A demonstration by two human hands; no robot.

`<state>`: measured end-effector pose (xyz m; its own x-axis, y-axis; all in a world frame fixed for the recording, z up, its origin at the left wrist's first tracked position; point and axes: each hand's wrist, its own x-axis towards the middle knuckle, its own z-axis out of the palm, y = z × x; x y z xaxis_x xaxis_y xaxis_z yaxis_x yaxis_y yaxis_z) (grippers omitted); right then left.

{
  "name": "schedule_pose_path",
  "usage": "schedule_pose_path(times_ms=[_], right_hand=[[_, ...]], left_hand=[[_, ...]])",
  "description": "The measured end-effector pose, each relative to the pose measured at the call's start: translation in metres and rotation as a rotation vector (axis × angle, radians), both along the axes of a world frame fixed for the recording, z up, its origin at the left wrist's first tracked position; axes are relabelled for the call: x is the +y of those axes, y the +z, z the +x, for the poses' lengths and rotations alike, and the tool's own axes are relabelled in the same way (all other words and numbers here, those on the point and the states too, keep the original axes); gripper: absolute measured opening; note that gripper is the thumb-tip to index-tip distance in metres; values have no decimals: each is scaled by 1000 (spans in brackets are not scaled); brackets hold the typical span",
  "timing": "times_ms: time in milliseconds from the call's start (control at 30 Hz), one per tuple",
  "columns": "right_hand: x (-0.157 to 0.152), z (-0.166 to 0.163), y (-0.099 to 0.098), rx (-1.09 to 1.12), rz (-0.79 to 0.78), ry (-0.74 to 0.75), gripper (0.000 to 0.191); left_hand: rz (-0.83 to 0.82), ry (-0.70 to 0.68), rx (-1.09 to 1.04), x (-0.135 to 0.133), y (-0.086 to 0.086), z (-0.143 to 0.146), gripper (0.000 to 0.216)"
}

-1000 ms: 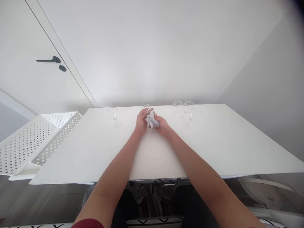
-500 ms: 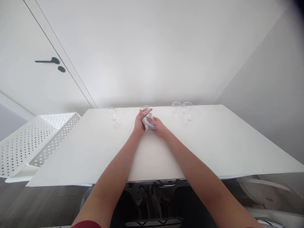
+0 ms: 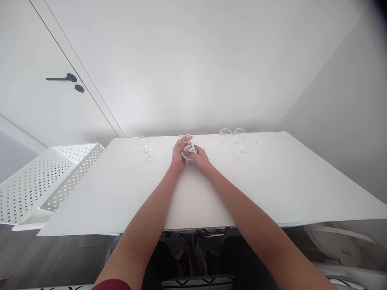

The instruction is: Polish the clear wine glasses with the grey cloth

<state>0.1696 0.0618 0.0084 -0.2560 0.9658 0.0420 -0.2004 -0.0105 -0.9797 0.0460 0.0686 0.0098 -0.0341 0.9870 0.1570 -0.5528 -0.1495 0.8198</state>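
Note:
Near the far edge of the white table, my left hand [image 3: 178, 154] is closed around the bowl of a clear wine glass [image 3: 184, 138], whose rim shows above the fingers. My right hand [image 3: 201, 156] grips a crumpled white cloth [image 3: 190, 154] and presses it against the lower part of that glass. The stem and foot are mostly hidden by the cloth and fingers. To the left stands another clear stemmed glass [image 3: 143, 145], upright and apart from my hands. Several more glasses [image 3: 225, 137] form a group to the right.
The white table [image 3: 127, 197] meets a pale wall at its far edge. A white perforated rack [image 3: 33, 177] is on the left, below a door with a dark handle [image 3: 61, 77]. A round transparent thing [image 3: 338, 245] lies low at the right.
The cloth has bunched up tighter between my hands, with its lower flap drawn in. My right fingers have shifted slightly around the glass. The other glasses stay in place.

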Motion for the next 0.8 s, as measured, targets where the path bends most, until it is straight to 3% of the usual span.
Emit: schedule_pose_path(times_ms=[67,133,267,300,333,467,500,667,800], right_hand=[[0,1,1,98,-102,196,46],[-1,2,1,120,-110,257,46],[-3,-2,1,-149,99,-110,36],[-3,-3,1,-170,101,-139,35],[-3,-2,2,-144,66,-97,34],[-3,5,6,133,-134,305,37],[-3,5,6,142,-130,318,38],[1,-6,-4,-105,90,-81,37],[14,-2,-14,45,-28,-294,49]], left_hand=[[-23,-29,-20,1,-1,0,54],[-29,-52,-36,1,-2,1,57],[-2,-1,-15,1,-2,0,48],[-1,6,-15,1,-1,0,47],[-5,3,-26,1,-1,-1,47],[-48,-95,-93,-1,1,-1,57],[-52,-108,-98,-1,0,-1,58],[-19,-17,-74,2,-3,-3,48],[-20,31,-95,5,-4,-5,49]])
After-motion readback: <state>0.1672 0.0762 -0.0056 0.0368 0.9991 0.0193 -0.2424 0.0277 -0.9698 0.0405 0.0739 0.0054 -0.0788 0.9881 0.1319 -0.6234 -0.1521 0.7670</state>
